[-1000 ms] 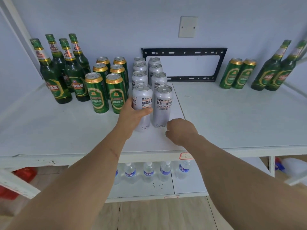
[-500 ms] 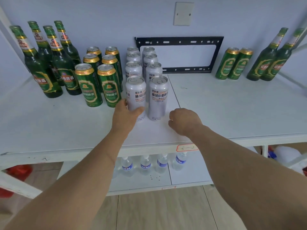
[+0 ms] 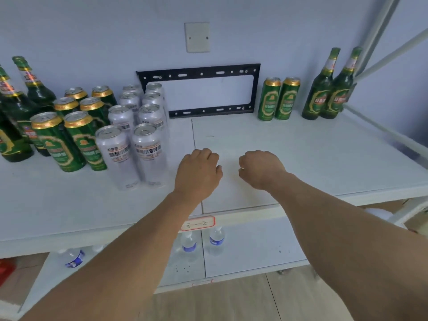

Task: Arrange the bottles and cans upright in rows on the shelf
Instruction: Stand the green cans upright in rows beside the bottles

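Now both hands are off the cans. Left hand (image 3: pixel 198 169) let go of the near-left tall silver aluminium can (image 3: pixel 117 156), which it was gripping a second ago, and moved right; it hovers over bare white shelf board (image 3: pixel 301 163), fingers loosely curled, holding nothing. Right hand (image 3: pixel 260 169) is just beside it, also loosely curled and empty, further right than before. The view has swung right too.

Near to far:
- Below, a lower shelf holds clear plastic water bottles with blue labels (image 3: pixel 216 239). A red-edged paper tag (image 3: pixel 197 224) sits on the shelf's front edge.
- The silver can stands upright at the front of the two-wide block of silver cans (image 3: pixel 139 112), touching its neighbour. That block looks finished, four deep.
- Left of it: a two-wide block of green cans with gold tops (image 3: pixel 76 117), upright, three deep.
- Far left: dark green glass bottles with gold foil necks (image 3: pixel 17 105), upright, partly out of view.
- Far right at the wall: two loose green-and-gold cans (image 3: pixel 279 99) and two loose green glass bottles (image 3: pixel 328 89), upright, well apart from the rows.
- Black metal bracket frame (image 3: pixel 199 91) leans on the wall, under a beige blanking plate (image 3: pixel 197 37).

My read: silver can placement is done. The hands look headed for the far-right pair of cans, likely to extend the green rows; bottles after.
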